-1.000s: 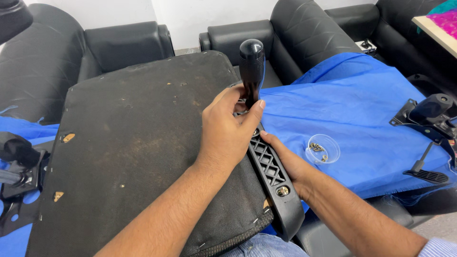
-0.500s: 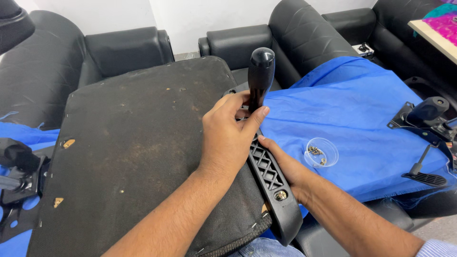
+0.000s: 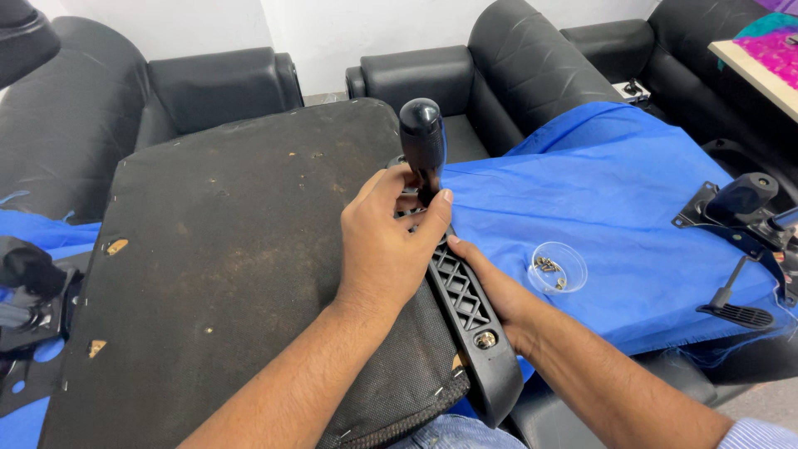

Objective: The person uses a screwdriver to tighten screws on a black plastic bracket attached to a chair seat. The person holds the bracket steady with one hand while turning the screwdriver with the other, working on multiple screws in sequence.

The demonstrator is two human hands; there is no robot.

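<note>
Left hand (image 3: pixel 386 249) clamped around screwdriver (image 3: pixel 422 145) shaft, upright over armrest (image 3: pixel 465 316) at seat (image 3: pixel 233 249) edge, right hand (image 3: pixel 490 291) cupped beneath armrest for support, fingers hidden.

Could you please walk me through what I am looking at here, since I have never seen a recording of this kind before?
This is one view from a camera worn on a person's head, looking down at their own two bare hands. There is no robot.

In front of them lies an upturned chair seat, its dark underside facing up. A black plastic armrest bracket runs along its right edge.

The left hand grips a screwdriver with a black handle, held upright at the bracket. The right hand supports the bracket from beneath.

A blue cloth covers the sofa to the right. On it sit a small clear dish of screws and a black chair mechanism.
</note>
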